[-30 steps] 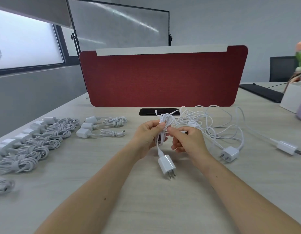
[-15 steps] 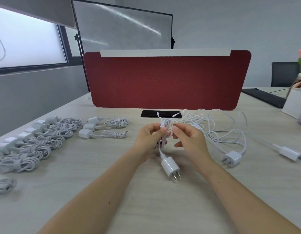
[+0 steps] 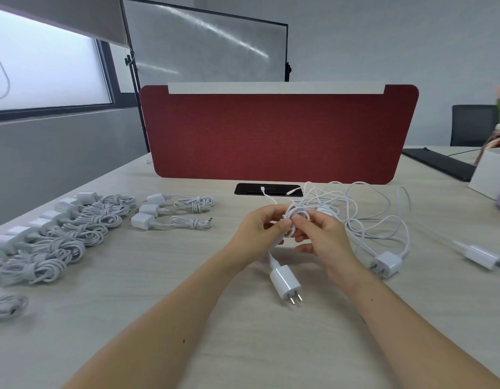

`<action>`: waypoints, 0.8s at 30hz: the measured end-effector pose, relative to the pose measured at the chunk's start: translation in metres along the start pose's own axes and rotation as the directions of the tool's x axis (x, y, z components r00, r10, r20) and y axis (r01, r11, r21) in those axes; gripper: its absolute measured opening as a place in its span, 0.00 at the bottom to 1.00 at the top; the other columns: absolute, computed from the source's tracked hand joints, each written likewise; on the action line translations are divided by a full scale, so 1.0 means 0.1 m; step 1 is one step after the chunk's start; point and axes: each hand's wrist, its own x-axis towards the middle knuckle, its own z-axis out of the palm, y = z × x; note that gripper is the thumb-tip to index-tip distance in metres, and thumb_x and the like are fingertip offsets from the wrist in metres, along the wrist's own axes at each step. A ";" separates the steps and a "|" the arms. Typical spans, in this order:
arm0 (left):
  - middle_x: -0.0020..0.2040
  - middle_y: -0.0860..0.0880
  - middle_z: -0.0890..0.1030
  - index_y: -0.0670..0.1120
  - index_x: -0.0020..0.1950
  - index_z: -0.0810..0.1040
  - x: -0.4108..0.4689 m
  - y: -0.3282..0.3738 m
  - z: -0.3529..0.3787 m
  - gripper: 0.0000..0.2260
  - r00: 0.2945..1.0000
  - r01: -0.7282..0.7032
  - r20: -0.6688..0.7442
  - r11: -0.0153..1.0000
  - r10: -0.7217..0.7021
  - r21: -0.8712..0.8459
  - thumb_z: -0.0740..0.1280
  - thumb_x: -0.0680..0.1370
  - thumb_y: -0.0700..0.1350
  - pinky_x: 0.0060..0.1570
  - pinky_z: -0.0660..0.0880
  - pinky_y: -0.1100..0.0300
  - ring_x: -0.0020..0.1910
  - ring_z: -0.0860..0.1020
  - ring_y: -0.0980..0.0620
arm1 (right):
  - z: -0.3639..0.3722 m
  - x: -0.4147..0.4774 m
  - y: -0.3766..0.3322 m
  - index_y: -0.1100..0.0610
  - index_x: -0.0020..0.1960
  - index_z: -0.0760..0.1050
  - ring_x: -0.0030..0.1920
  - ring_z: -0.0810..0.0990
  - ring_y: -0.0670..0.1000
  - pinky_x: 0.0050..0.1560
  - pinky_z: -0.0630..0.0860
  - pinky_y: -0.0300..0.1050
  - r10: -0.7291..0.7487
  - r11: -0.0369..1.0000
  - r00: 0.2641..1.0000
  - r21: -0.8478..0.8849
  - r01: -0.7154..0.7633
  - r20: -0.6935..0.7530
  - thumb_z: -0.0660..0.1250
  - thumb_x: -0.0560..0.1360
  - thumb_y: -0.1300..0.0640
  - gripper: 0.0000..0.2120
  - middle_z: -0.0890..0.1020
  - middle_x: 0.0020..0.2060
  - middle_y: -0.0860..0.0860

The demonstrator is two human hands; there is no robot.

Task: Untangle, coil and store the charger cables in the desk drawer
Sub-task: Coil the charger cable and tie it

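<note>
Your left hand [image 3: 258, 233] and right hand [image 3: 326, 238] meet above the middle of the worktop [image 3: 159, 290]. The fingers of both are curled round a small coil of white charger cable [image 3: 296, 216], pinching its loops between them. From the coil a short length drops to its white plug adapter [image 3: 285, 279], just below your hands with the prongs toward you; whether it touches the worktop cannot be told. Behind and to the right of your right hand, a tangle of loose cables [image 3: 363, 214] sprawls across the worktop. One adapter [image 3: 386, 263] sits at its near edge, and a second adapter [image 3: 481, 256] lies well apart at the far right. Two cable tips reach over the black cable port [image 3: 243, 190] at the foot of the red divider panel [image 3: 271, 133]. To the left, three coiled chargers [image 3: 173, 211] lie in a short column, and a longer row of coiled chargers [image 3: 60, 237] runs along the left edge.
</note>
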 end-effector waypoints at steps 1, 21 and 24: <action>0.47 0.48 0.81 0.49 0.60 0.79 0.00 0.01 0.00 0.11 1.000 0.017 0.010 1.000 -0.017 -0.002 0.64 0.82 0.38 0.44 0.77 0.57 0.43 0.78 0.53 | 0.00 0.00 0.01 0.58 0.48 0.82 0.33 0.77 0.45 0.32 0.78 0.41 -0.006 1.000 1.000 -0.014 0.006 -0.004 0.68 0.78 0.59 0.04 0.81 0.33 0.50; 0.39 0.53 0.78 0.48 0.65 0.75 -0.02 0.10 0.07 0.11 0.996 0.079 -0.047 0.991 -0.074 0.108 0.60 0.84 0.45 0.30 0.70 0.61 0.30 0.70 0.62 | 0.05 -0.01 0.01 0.58 0.48 0.77 0.28 0.73 0.48 0.28 0.72 0.42 0.001 1.000 0.995 0.002 -0.002 0.095 0.59 0.81 0.43 0.19 0.75 0.28 0.53; 0.36 0.53 0.77 0.50 0.61 0.76 -0.04 0.16 0.06 0.09 0.998 0.058 -0.030 0.991 -0.055 0.118 0.60 0.84 0.46 0.29 0.68 0.63 0.29 0.71 0.63 | 0.05 -0.03 0.00 0.55 0.47 0.77 0.28 0.72 0.49 0.29 0.72 0.42 0.057 0.998 0.983 0.013 -0.060 0.173 0.56 0.81 0.40 0.20 0.75 0.29 0.55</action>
